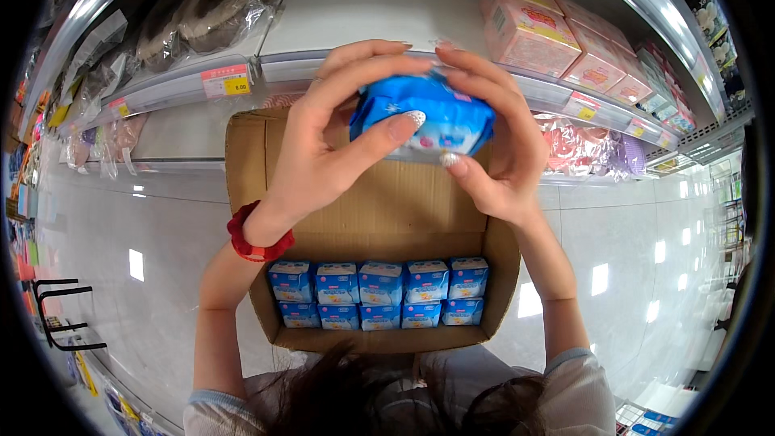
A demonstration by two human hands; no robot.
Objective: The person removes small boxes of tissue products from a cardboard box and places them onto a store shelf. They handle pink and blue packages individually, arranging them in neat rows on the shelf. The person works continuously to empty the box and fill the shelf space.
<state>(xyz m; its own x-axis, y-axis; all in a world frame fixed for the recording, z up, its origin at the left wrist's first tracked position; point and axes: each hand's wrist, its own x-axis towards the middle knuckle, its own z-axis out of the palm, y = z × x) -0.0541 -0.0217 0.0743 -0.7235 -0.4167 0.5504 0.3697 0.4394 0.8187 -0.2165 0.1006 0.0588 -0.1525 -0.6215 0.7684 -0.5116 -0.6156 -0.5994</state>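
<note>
Between both hands, above the far part of an open cardboard box (387,200), is a soft blue plastic package (439,110). My left hand (345,121) grips its left side, thumb across the front and fingers over the top. My right hand (499,127) holds the right side, with the thumb at the lower edge. A red scrunchie (257,236) circles my left wrist. In the near part of the box stand several small blue-and-white packages (380,283) in two rows. The underside of the held package is hidden.
A white metal shelf (375,6) runs behind the box. Pink cartons (533,30) stand on its right side, and plastic-wrapped furry goods (206,18) lie at left. Price tags (227,81) line the shelf edge. Bagged goods (581,148) lie on the lower shelf. A black rack (66,315) is at far left.
</note>
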